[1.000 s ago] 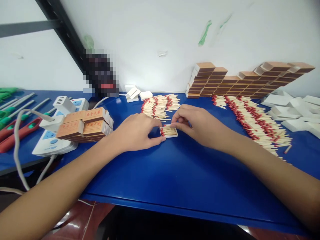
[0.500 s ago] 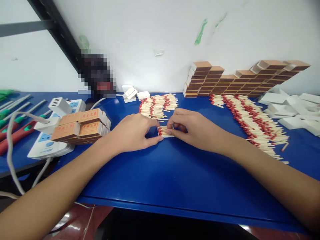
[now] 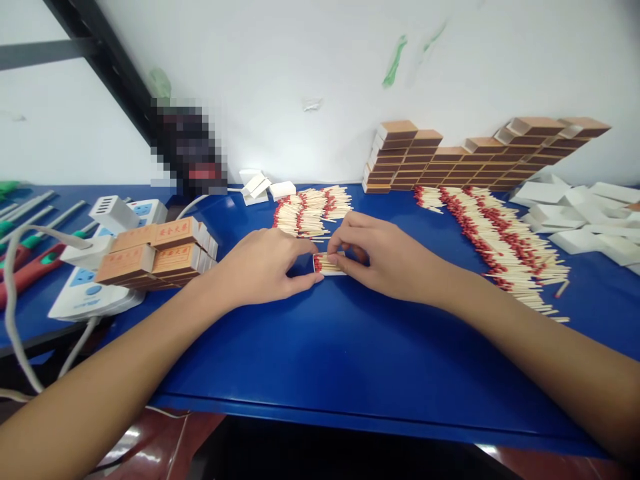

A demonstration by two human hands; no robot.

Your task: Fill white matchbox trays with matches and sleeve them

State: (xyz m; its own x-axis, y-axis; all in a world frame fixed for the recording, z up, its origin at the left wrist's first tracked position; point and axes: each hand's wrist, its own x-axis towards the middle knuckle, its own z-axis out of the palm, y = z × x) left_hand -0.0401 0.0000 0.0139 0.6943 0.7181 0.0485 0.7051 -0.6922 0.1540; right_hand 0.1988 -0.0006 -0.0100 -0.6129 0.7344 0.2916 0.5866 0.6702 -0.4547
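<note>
L hand (image 3: 267, 267) is bracing a small white tray (image 3: 334, 273) at its L end: thumb at the near edge, index reaching round the far edge, grip spread only as wide as the tray. R hand (image 3: 385, 257) is hovering over the R part of tray, thumb + index tips nearly together at the matches (image 3: 325, 265) inside; can't tell if any sticks are being pinched, b/c fingers are hiding them. Tray is sitting flat on the blue surface (image 3: 350, 353), btwn both hands, red heads facing L.

Step in hand, prob.: settling sticks in tray, heads aligned. Next move is calling for a light R touch, sticks lying flat below the rim, w/ L thumb + index keeping tray from sliding.

Loose match pile (image 3: 306, 210) is lying just beyond the tray; a bigger match row (image 3: 505, 243) is spreading off to R. White trays (image 3: 583, 217) are lying past that row, far R; stacked matchboxes (image 3: 465, 167) are standing against the wall.
</note>
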